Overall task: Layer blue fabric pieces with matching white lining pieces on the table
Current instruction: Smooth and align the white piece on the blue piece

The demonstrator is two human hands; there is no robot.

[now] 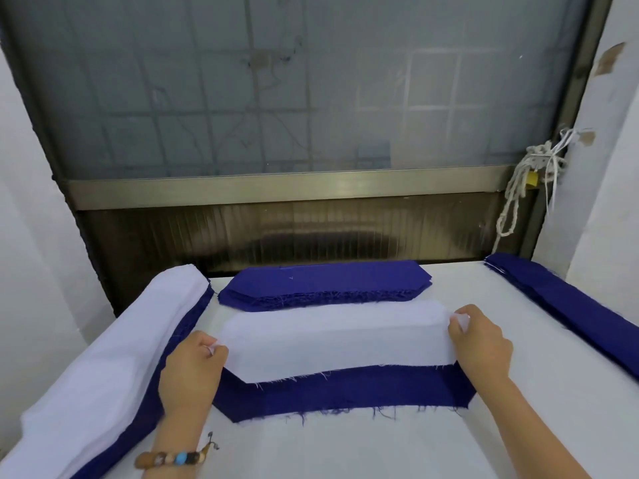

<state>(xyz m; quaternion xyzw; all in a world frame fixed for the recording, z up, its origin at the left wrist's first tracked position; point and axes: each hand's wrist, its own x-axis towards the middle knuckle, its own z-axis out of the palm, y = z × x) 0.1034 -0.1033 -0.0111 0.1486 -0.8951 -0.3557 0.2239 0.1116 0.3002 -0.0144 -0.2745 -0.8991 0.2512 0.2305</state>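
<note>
A blue fabric piece (345, 392) with clipped corners lies flat near the table's front. A white lining piece (332, 344) of the same shape is stretched over its far half. My left hand (193, 368) pinches the lining's left end. Its right end is pinched by my right hand (480, 340). The blue piece's near strip shows below the lining. Behind, a stack of blue pieces (325, 285) rests at the table's far edge.
A long stack of white lining over blue fabric (114, 350) runs along the left side. Another blue pile (567, 305) lies along the right edge. The white table (345, 451) ends at a window frame (276, 188). A knotted cord (529, 181) hangs at the right.
</note>
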